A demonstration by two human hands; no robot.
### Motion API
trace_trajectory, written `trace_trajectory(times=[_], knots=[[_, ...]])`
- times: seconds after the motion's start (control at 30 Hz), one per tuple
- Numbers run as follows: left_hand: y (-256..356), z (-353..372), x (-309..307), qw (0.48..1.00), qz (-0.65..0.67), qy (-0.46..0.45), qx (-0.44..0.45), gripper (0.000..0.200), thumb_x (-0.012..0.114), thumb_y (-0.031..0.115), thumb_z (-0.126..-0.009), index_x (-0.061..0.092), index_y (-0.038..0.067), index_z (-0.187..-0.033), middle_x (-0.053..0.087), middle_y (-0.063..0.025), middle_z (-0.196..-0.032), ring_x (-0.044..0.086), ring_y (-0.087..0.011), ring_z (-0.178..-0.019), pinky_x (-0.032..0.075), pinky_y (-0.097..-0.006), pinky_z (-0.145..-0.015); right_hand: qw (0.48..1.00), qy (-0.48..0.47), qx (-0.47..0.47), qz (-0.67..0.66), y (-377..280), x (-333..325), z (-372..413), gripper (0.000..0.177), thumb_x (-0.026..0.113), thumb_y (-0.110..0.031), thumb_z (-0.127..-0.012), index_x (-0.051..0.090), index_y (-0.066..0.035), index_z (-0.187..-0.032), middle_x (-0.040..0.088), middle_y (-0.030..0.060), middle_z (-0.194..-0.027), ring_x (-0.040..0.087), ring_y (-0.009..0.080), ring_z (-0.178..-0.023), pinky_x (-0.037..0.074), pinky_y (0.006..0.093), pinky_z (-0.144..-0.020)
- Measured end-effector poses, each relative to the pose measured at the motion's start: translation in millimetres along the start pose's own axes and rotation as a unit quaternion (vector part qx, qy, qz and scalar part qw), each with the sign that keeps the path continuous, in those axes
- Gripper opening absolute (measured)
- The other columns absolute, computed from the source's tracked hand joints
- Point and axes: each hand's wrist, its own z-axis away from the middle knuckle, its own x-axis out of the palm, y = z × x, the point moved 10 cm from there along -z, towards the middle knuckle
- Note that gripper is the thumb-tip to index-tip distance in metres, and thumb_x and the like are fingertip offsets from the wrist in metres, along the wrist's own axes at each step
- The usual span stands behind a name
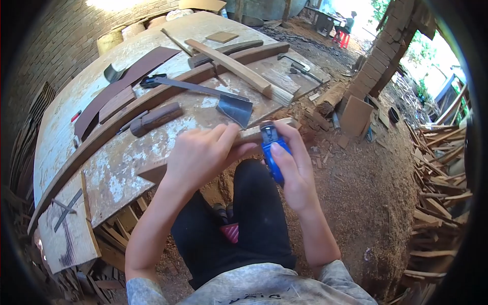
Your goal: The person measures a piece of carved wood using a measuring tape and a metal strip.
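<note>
My left hand (pixel 201 152) is closed around a pale wooden strip (pixel 249 134), which slants across in front of me just past the table's near edge. In my right hand (pixel 296 175) is a small blue hand tool (pixel 275 161) with a metal head; its exact kind is not clear. The thumb lies on the blue body, and the head meets the strip near its right end. Just beyond my left fingers lies a thin rectangular metal plate (pixel 235 109). A bow-shaped saw-like tool (pixel 193 86) with a dark handle rests behind it.
The worn table (pixel 114 178) carries a long curved beam (pixel 127 112), a wooden mallet-like block (pixel 156 120), brown sandpaper-like sheet (pixel 142 66) and a clamp (pixel 300 68). Wood scraps (pixel 437 203) are heaped at right. A wooden post (pixel 376 56) stands behind; a person (pixel 349 23) sits far off.
</note>
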Motion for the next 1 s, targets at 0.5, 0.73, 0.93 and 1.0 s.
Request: trace_trajectory(times=[0.5, 0.73, 0.93, 1.0], knots=[[-3, 17, 14, 0.998, -0.031, -0.046, -0.035, 0.038, 0.082, 0.045, -0.085, 0.063, 0.011, -0.085, 0.064, -0.0044, -0.069, 0.066, -0.0247, -0.059, 0.05, -0.0369, -0.055, 0.978, -0.048, 0.064, 0.194, 6, -9, 2, 0.086, 0.063, -0.039, -0.1, 0.016, -0.009, -0.167, 0.064, 0.015, -0.101, 0.066, 0.026, -0.089, 0.051, 0.0366, -0.086], [-10, 18, 2, 0.997, -0.017, -0.038, -0.067, 0.039, 0.083, 0.044, -0.085, 0.063, 0.01, -0.085, 0.062, -0.0061, -0.065, 0.065, -0.026, -0.057, 0.047, -0.0376, -0.053, 0.999, 0.0, -0.002, 0.036, 15, -2, 1, 0.085, 0.068, -0.026, -0.1, 0.011, -0.004, -0.159, 0.064, 0.0126, -0.092, 0.064, 0.0156, -0.082, 0.05, 0.0305, -0.078], [-20, 20, 2, 0.993, 0.011, -0.052, -0.106, 0.04, 0.082, 0.044, -0.087, 0.063, 0.009, -0.086, 0.062, -0.0088, -0.062, 0.065, -0.0285, -0.057, 0.047, -0.039, -0.054, 1.0, 0.007, 0.001, 0.027, 13, 1, -2, 0.064, 0.069, -0.021, -0.101, 0.021, -0.004, -0.139, 0.065, 0.0143, -0.094, 0.063, 0.0128, -0.081, 0.052, 0.0289, -0.073], [-21, 22, 2, 0.992, 0.011, -0.053, -0.113, 0.039, 0.082, 0.043, -0.087, 0.064, 0.009, -0.086, 0.063, -0.0091, -0.063, 0.065, -0.0292, -0.058, 0.047, -0.0395, -0.054, 0.999, 0.01, 0.022, 0.033, 16, 2, -3, 0.059, 0.069, -0.023, -0.101, 0.023, -0.004, -0.134, 0.066, 0.0144, -0.095, 0.063, 0.0124, -0.078, 0.052, 0.0289, -0.071]])
